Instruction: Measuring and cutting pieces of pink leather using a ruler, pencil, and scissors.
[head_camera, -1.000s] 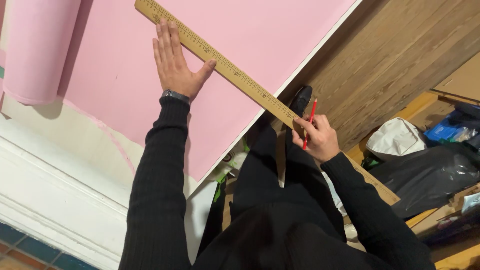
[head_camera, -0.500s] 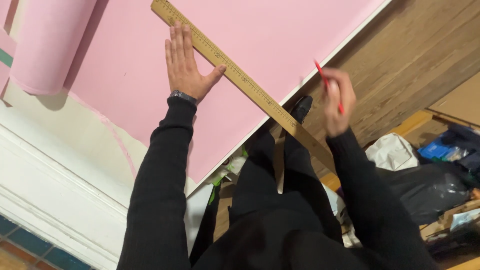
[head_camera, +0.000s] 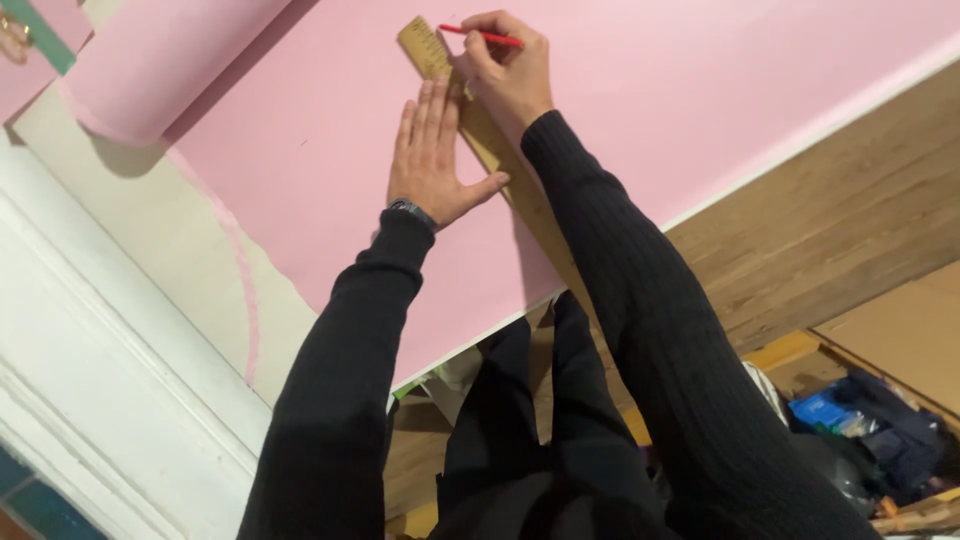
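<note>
Closest to us, our left hand (head_camera: 432, 160) lies flat, fingers spread, pinning the wooden ruler (head_camera: 478, 135) against the pink sheet (head_camera: 640, 100) spread over the desk. Just past it, our right hand (head_camera: 508, 70) is pinched shut on a red pencil (head_camera: 480, 36) at the ruler's far end. Risk as we see it: pressure sits mid-ruler, so the far end could pivot and skew the mark.
</note>
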